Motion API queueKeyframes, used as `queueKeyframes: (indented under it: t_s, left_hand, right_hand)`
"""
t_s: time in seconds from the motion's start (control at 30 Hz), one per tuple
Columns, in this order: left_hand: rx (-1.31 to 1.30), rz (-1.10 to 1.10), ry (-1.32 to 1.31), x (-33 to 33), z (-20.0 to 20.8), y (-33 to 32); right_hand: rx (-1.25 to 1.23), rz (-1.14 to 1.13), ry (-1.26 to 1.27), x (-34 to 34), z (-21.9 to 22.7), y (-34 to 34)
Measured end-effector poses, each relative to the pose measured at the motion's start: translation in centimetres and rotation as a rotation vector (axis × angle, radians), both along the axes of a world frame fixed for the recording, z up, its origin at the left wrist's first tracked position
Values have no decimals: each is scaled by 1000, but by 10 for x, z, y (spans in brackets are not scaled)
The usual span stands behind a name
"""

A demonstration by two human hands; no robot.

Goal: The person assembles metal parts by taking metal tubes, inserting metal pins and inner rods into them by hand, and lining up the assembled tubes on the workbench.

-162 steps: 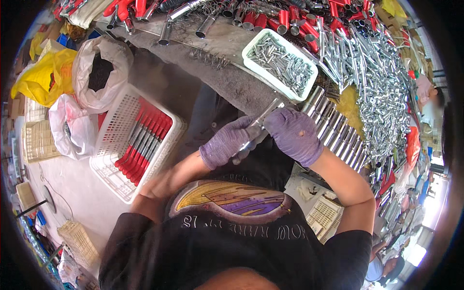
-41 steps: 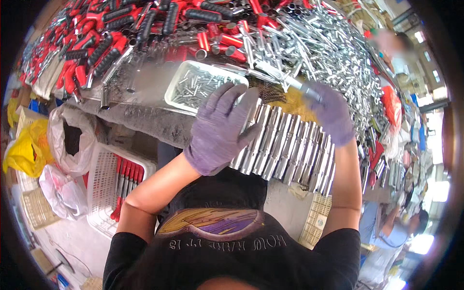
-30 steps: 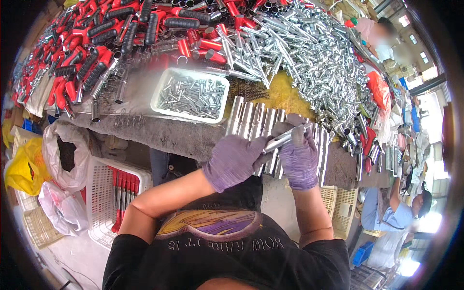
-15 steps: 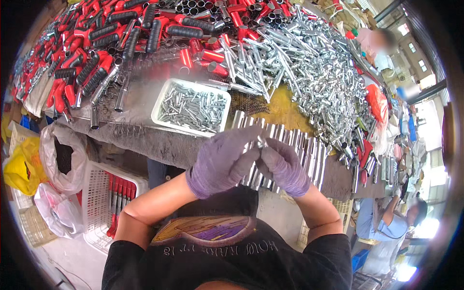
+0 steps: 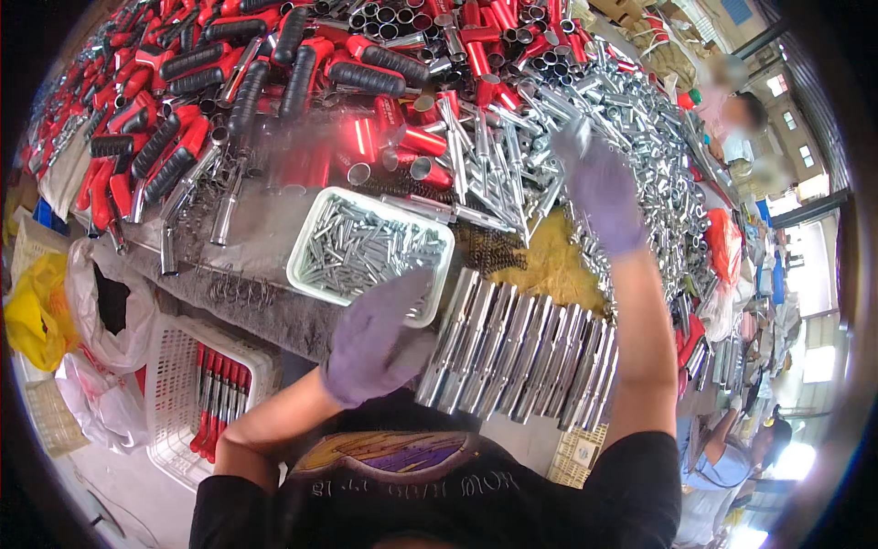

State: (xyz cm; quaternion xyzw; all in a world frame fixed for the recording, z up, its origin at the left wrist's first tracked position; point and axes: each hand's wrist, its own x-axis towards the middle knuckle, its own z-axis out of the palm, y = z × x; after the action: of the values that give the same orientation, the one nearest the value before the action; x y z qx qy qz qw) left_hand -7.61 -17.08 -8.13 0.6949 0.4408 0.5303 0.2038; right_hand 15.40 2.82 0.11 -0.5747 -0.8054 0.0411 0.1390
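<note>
My left hand, in a purple-grey glove, is at the near right corner of a white tray. Its fingers stretch toward the tray's rim, with the thumb apart from them. Small silver pins fill the tray. Right of this hand, a row of shiny metal tubes lies side by side at the bench's near edge. My right hand, gloved alike, reaches out over a large heap of small silver metal parts. Motion blurs its fingers, so whatever they hold cannot be made out.
Red-and-black handles and red tubes are piled at the far left and back. Dark springs lie beside the tray. A white crate with red-handled tools stands below left, near plastic bags. Other people are at right.
My hands have parted from over the metal tubes. The right one has reached far out to the heap; the left has lowered slightly beside the tray. The tube row now shows uncovered.
</note>
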Motion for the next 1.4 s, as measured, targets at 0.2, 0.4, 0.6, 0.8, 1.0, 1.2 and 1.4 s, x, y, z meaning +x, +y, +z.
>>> queueKeyframes:
  t_s: [0.2,0.4,0.6,0.8,1.0,1.2,1.4]
  left_hand:
    - [23,20,166,-34,-61,-41]
    - [51,-47,144,-25,-53,-37]
    - [-186,5,-62,-26,-51,-33]
    - [-486,-321,-41,1,11,-31]
    - [-702,-243,-1221,-19,-2,-54]
    - [-659,-251,-1242,-10,-17,-80]
    - [-381,-409,-2087,-71,-37,-100]
  right_hand:
    - [197,-319,-84,71,-4,243]
    - [121,-460,-201,71,-18,256]
    - [46,70,69,-14,19,30]
    - [-492,859,-298,-70,35,-143]
    - [-98,638,-47,-64,24,-174]
    - [-101,703,-396,-117,13,-194]
    - [-111,1012,251,-161,37,-196]
